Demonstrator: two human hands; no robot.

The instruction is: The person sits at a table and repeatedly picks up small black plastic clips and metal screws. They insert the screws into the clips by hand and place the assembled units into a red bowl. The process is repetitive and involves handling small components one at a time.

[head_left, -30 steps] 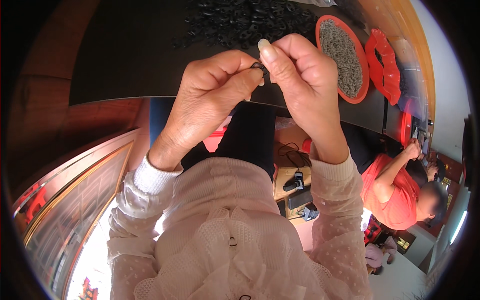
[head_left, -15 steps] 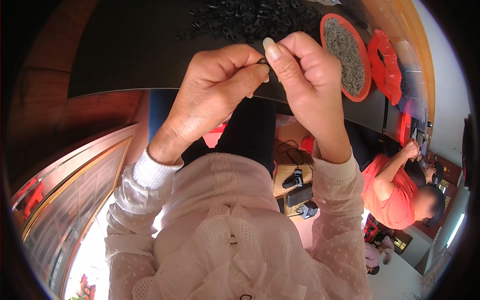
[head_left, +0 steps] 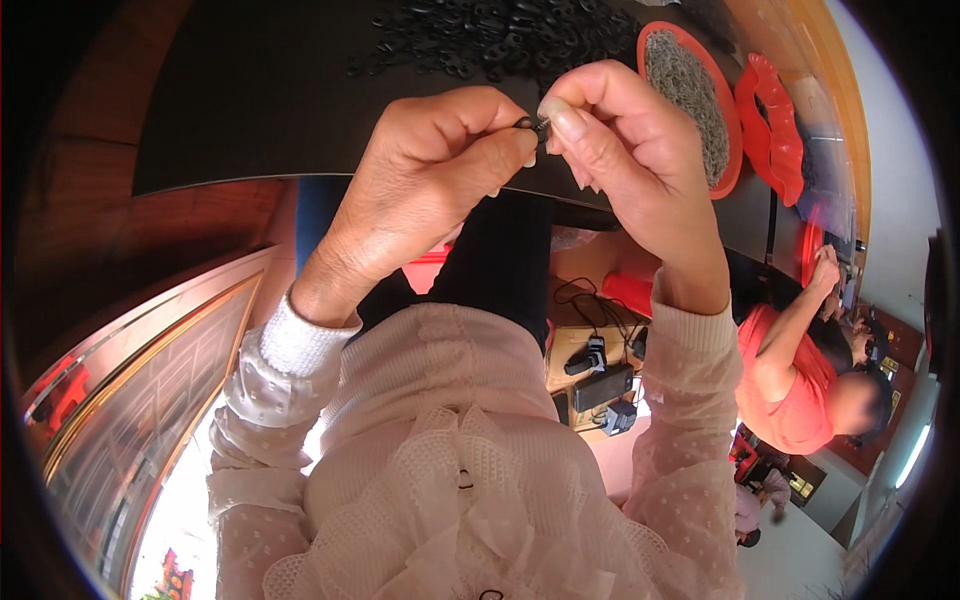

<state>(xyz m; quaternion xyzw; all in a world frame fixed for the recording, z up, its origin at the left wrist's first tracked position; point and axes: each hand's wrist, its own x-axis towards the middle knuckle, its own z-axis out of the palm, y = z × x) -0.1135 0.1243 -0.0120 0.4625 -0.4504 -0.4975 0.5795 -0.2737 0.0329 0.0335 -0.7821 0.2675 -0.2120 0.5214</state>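
Above the near edge of the dark table [head_left: 250, 110], my two hands meet at the fingertips. My left hand [head_left: 425, 160] pinches a small black plastic part [head_left: 524, 123] between thumb and forefinger. From the right, my right hand [head_left: 640, 145] is closed in a pinch on a tiny metal spring [head_left: 543, 124], whose coils show at the end of the black part. How far the spring sits in the part cannot be made out. Just beyond the hands lies a heap of similar black plastic parts [head_left: 510, 35].
To the right, a red-rimmed oval tray [head_left: 731, 120] holds many small grey springs [head_left: 688, 95]. Beside it stands a red wavy-edged dish [head_left: 765, 130]. A person in a red top [head_left: 785, 390] works farther right. Chargers and cables [head_left: 603, 385] lie on a box below the table.
My right hand has drawn slightly right and turned, and the spring now shows between the fingertips. My left hand stays almost in place with the black part.
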